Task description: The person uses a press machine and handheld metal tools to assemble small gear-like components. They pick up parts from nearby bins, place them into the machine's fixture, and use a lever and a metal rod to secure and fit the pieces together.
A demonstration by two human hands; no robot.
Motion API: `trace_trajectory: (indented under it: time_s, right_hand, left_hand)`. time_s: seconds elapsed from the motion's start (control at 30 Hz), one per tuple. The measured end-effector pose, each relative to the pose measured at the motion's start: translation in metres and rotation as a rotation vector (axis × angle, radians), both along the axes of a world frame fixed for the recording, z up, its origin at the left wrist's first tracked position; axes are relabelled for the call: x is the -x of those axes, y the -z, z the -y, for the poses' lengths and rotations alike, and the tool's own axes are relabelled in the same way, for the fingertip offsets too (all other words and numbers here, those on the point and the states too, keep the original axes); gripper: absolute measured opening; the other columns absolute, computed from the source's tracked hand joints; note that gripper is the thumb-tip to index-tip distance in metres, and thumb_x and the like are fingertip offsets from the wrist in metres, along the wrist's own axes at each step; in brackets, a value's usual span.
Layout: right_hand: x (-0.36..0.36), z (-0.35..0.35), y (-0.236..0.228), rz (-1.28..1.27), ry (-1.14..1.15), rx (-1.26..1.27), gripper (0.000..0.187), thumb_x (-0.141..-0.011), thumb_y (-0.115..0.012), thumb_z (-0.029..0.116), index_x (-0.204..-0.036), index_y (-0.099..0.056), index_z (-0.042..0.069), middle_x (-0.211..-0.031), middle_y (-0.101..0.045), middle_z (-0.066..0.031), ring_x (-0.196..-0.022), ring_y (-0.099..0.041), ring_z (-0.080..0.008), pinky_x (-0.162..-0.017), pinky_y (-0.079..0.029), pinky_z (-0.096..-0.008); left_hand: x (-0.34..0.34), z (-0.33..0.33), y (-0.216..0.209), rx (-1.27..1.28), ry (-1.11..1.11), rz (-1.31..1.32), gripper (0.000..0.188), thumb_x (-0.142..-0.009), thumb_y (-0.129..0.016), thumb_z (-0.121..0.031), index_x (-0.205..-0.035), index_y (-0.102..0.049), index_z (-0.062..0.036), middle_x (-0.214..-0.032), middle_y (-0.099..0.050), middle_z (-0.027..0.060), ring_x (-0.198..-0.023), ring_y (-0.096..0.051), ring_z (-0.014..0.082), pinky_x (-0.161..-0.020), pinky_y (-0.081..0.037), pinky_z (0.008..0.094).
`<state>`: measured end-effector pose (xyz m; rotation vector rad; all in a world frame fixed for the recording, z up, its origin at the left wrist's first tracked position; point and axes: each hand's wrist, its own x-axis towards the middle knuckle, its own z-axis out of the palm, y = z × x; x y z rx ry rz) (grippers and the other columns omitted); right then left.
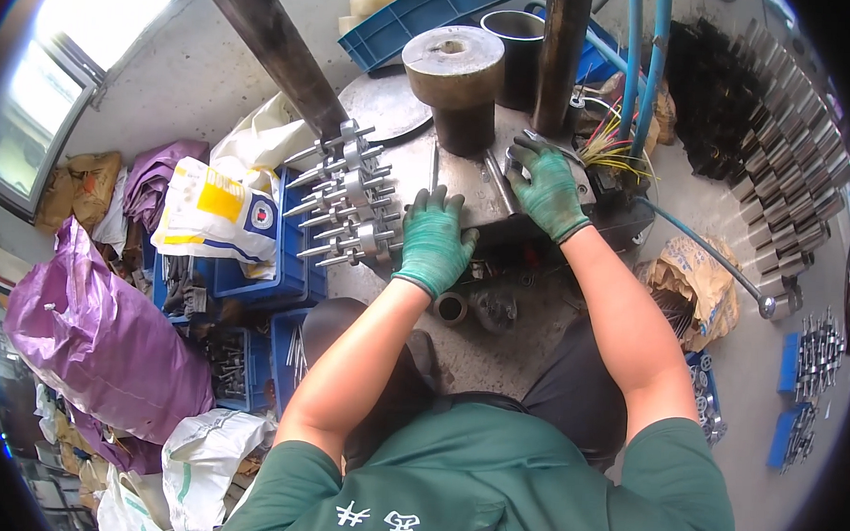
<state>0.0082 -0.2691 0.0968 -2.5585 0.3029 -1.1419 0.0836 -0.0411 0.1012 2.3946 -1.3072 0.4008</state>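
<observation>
My left hand (pixel 434 239), in a green knit glove, rests flat with fingers spread on the near edge of a grey metal machine table (pixel 468 186), just right of a stack of several silver stepped metal shafts (pixel 349 207). My right hand (pixel 547 187), also green-gloved, lies over a thin metal bar (pixel 499 180) and the table's right part, beside a bundle of yellow wires (pixel 612 152). Whether it grips the bar is unclear. A thick brown steel cylinder (pixel 454 80) stands upright on the table beyond both hands.
Blue plastic crates (pixel 261 276) with metal parts sit on the floor at left, with purple sacks (pixel 95 335) and white bags (pixel 218 211). Rows of finished shafts (pixel 787 140) lie at right. Blue hoses (pixel 642 65) hang by a dark post (pixel 561 51).
</observation>
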Motion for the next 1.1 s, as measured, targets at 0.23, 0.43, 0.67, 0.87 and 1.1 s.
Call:
trace_trajectory:
  time_s: [0.23, 0.43, 0.67, 0.87, 1.1]
  right_hand:
    - [0.005, 0.003, 0.002, -0.028, -0.026, -0.064, 0.032, -0.084, -0.078, 0.004, -0.116, -0.077, 0.006, -0.126, -0.072, -0.0116, -0.12, -0.064, -0.0344, -0.107, -0.051, -0.043]
    - [0.004, 0.002, 0.0, 0.041, -0.034, -0.057, 0.025, -0.082, -0.077, 0.004, -0.106, -0.079, 0.006, -0.118, -0.074, -0.01, -0.111, -0.067, -0.0338, -0.099, -0.054, -0.0435]
    - [0.022, -0.003, -0.017, 0.291, -0.13, -0.533, 0.024, -0.093, -0.074, 0.0, -0.117, -0.074, 0.0, -0.115, -0.074, -0.0105, -0.105, -0.071, -0.0209, -0.093, -0.057, -0.0306]
    - [0.055, -0.032, -0.048, 0.197, -0.22, -1.299, 0.028, -0.107, -0.054, 0.005, -0.133, -0.058, -0.005, -0.12, -0.069, -0.0144, -0.106, -0.074, -0.0238, -0.091, -0.063, -0.0347]
    - [0.067, -0.064, -0.05, 0.0, -0.239, -1.569, 0.048, -0.105, -0.053, 0.006, -0.15, -0.045, -0.01, -0.125, -0.067, -0.0176, -0.109, -0.073, -0.03, -0.097, -0.062, -0.0399]
  left_hand:
    - [0.001, 0.003, 0.006, -0.085, 0.082, -0.1, 0.042, -0.083, -0.075, -0.013, -0.124, -0.071, -0.0118, -0.112, -0.068, 0.0176, -0.105, -0.064, 0.0393, -0.094, -0.054, 0.0516]
    - [0.019, -0.001, 0.009, 0.377, 0.016, -0.406, 0.054, -0.083, -0.069, 0.001, -0.136, -0.062, -0.0055, -0.117, -0.063, 0.0162, -0.096, -0.067, 0.0313, -0.085, -0.058, 0.043]
    - [0.026, -0.028, 0.0, 0.811, -0.096, -1.834, 0.071, -0.093, -0.061, 0.006, -0.16, -0.036, 0.0017, -0.125, -0.065, 0.0172, -0.093, -0.072, 0.0232, -0.077, -0.062, 0.0316]
    - [0.03, -0.028, -0.016, 0.632, 0.15, -2.056, 0.073, -0.091, -0.066, 0.002, -0.159, -0.039, 0.001, -0.132, -0.063, 0.0168, -0.105, -0.073, 0.0282, -0.09, -0.062, 0.0381]
    - [0.05, -0.025, -0.02, 0.344, 0.441, -1.972, 0.058, -0.099, -0.062, -0.007, -0.155, -0.047, -0.0053, -0.121, -0.068, 0.011, -0.102, -0.073, 0.0201, -0.087, -0.061, 0.0326]
